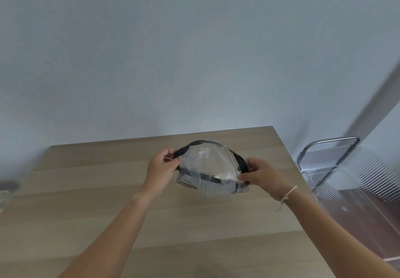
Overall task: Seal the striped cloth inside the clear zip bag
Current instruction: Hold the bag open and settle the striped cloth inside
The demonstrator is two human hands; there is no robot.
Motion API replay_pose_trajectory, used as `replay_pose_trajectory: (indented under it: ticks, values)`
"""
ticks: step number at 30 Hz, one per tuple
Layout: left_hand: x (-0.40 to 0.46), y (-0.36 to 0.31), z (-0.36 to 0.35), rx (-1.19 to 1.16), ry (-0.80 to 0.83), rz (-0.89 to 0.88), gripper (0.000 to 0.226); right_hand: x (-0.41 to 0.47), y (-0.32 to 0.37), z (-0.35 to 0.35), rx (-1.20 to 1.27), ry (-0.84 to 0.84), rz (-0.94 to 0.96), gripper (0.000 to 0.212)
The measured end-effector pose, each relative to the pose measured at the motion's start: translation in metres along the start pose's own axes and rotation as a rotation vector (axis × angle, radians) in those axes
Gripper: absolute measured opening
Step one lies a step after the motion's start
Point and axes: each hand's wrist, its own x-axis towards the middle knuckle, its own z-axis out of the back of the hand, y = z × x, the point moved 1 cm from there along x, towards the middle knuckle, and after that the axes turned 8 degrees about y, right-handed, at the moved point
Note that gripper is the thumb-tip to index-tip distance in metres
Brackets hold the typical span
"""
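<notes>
I hold the clear zip bag above the middle of the wooden table, its black-edged mouth spread wide. My left hand pinches the bag's left rim. My right hand pinches the right rim. The black-and-white striped cloth shows at the bag's lower left, beneath and behind the clear plastic. Whether it lies inside the bag or under it I cannot tell.
A clear ribbed plastic cart with a metal handle stands beyond the table's right edge. A blurred grey object sits at the table's far left. A plain pale wall is behind the table.
</notes>
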Motion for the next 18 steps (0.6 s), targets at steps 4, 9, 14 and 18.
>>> replay_pose_trajectory:
  ticks: [4, 9, 14, 18]
  values:
    - [0.003, 0.0, 0.002, 0.029, -0.165, 0.037, 0.026, 0.009, 0.002, -0.001, 0.001, -0.369, -0.006, 0.027]
    - [0.005, 0.001, 0.002, 0.006, -0.243, 0.104, 0.028, 0.011, 0.012, -0.002, 0.017, -0.538, 0.037, 0.021]
    - [0.004, 0.004, -0.002, -0.266, -0.045, 0.364, 0.006, 0.013, 0.014, -0.005, 0.044, -0.528, -0.003, 0.013]
    - [0.001, 0.005, -0.009, -0.476, 0.202, 0.388, 0.013, 0.013, 0.015, -0.006, 0.118, -0.521, -0.013, 0.014]
